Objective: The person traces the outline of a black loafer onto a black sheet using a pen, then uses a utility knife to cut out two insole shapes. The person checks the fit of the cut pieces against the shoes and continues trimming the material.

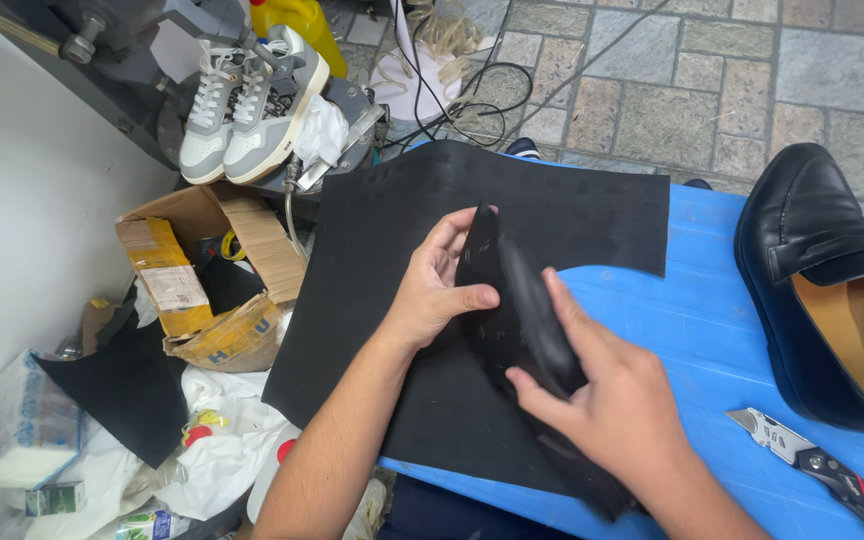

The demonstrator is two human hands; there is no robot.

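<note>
I hold a black shoe (517,300) with both of my hands, sole side turned up toward me, over a large black rubber sheet (392,230). My left hand (437,285) grips the toe end: the fingers curl behind the tip and the thumb presses on the sole. My right hand (607,400) closes around the heel part, the thumb on the sole and the other fingers wrapped at the side. The shoe is a little blurred, so I cannot tell the small details of it. The sheet lies on a blue table (712,330) and hangs over its left edge. On the table, at my right, stands a black loafer (812,270), and near it lies a utility knife (817,465). On the floor at my left are an open cardboard box (207,270) and a pair of grey-white sneakers (247,100).
</note>
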